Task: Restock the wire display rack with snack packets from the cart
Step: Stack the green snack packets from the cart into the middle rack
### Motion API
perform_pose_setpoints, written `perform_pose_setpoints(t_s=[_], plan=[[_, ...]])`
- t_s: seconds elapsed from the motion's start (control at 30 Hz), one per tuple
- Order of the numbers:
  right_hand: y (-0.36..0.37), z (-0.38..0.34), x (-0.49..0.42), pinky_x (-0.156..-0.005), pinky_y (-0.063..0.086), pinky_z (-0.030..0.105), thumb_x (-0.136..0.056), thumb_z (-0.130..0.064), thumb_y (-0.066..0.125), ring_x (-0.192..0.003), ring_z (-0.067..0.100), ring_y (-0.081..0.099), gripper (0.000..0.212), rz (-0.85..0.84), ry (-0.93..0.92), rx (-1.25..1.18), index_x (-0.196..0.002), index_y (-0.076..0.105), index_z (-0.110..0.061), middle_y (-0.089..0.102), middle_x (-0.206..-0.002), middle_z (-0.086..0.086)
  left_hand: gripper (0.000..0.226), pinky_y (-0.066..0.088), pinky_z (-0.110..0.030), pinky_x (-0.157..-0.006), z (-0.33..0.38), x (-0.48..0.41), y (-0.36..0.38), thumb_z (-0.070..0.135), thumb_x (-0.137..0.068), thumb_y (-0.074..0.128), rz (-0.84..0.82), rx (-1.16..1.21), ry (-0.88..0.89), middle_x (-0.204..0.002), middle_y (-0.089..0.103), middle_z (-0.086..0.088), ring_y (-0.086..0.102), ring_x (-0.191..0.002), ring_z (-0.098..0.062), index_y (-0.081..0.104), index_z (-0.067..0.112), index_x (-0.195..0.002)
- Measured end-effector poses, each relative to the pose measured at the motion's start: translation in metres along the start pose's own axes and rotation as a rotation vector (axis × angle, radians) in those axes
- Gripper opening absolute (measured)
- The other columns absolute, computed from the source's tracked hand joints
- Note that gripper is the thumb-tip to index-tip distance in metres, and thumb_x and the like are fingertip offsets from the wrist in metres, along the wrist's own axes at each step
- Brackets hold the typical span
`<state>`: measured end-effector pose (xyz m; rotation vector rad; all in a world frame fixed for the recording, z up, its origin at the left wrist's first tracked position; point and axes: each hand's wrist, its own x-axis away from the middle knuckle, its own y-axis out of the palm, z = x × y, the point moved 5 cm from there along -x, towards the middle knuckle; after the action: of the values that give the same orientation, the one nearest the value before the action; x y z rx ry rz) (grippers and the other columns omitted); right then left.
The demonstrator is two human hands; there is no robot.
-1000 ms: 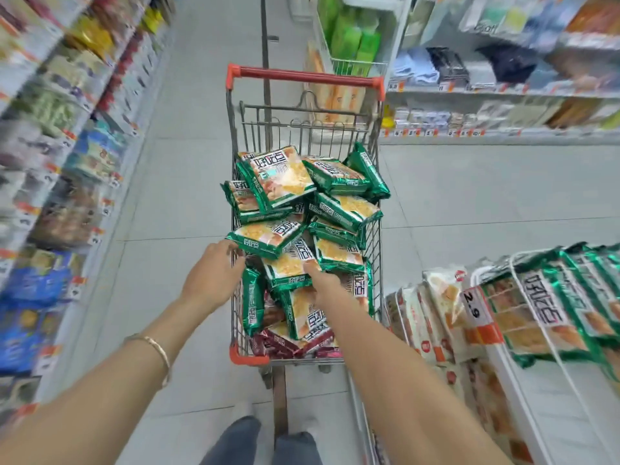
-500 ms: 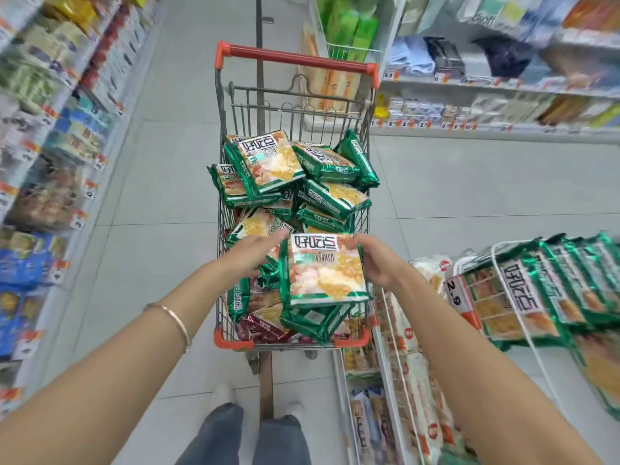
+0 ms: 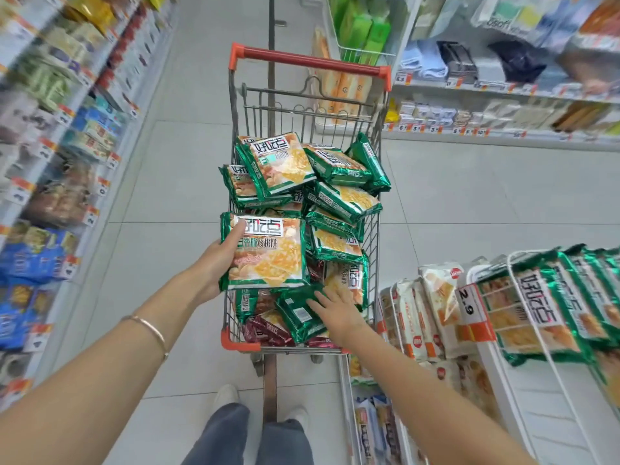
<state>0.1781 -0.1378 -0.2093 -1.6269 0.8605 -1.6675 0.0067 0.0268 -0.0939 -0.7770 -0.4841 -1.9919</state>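
Note:
A wire shopping cart (image 3: pixel 369 102) with a red handle stands in the aisle, piled with green snack packets (image 3: pixel 339 166). My left hand (image 3: pixel 218 260) grips the left edge of one green packet (image 3: pixel 268 253), held face up above the pile. My right hand (image 3: pixel 335 308) lies with fingers spread on a green packet (image 3: pixel 295 313) turned back side up at the cart's near end. The white wire display rack (image 3: pixel 523 297) at the right holds several of the same green packets (image 3: pixel 550 307) behind a 2.9 price tag (image 3: pixel 468 303).
Stocked shelves line the aisle on the left (image 3: pixel 50 162) and far right (image 3: pixel 503 88). White and orange packets (image 3: pixel 416 317) fill the rack's lower tier beside the cart. Dark red packets (image 3: pixel 268 330) lie at the cart's bottom. My legs and shoes (image 3: pixel 248 427) are below, on the grey tiled floor.
The right hand has let go of the lifted packet and dropped onto another packet low in the cart. The left hand alone now holds the lifted packet.

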Motion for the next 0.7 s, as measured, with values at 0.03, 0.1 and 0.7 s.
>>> perform_pose_setpoints(t_s=[0.03, 0.1, 0.7], plan=[[0.007, -0.001, -0.009, -0.123, 0.009, 0.052, -0.085, -0.007, 0.070, -0.153, 0.029, 0.012, 0.094, 0.012, 0.017, -0.021, -0.159, 0.012, -0.019, 0.015, -0.166, 0.010, 0.061, 0.060, -0.035, -0.070, -0.002, 0.001, -0.002, 0.069, -0.094, 0.035, 0.010, 0.012, -0.011, -0.100, 0.077, -0.006, 0.075, -0.086, -0.025, 0.064, 0.022, -0.117], [0.005, -0.001, -0.016, -0.119, 0.024, 0.051, -0.081, -0.013, 0.073, -0.141, 0.030, 0.036, 0.083, 0.099, 0.055, -0.160, -0.151, 0.028, -0.016, 0.040, -0.153, 0.012, 0.071, 0.059, -0.034, -0.071, -0.004, 0.005, -0.007, 0.074, -0.092, 0.020, 0.033, 0.012, -0.016, -0.099, 0.077, -0.005, 0.075, -0.086, -0.023, 0.066, 0.025, -0.112], [-0.135, 0.083, 0.070, -0.092, 0.054, 0.039, -0.082, -0.021, 0.068, -0.099, 0.027, 0.066, 0.040, 0.127, 0.139, -2.191, -0.117, 0.055, -0.005, 0.068, -0.112, 0.017, 0.115, 0.042, -0.057, -0.105, 0.000, -0.011, 0.013, 0.104, -0.056, 0.023, 0.063, -0.025, 0.013, -0.134, 0.062, -0.011, 0.058, -0.123, -0.033, 0.055, 0.029, -0.136]])
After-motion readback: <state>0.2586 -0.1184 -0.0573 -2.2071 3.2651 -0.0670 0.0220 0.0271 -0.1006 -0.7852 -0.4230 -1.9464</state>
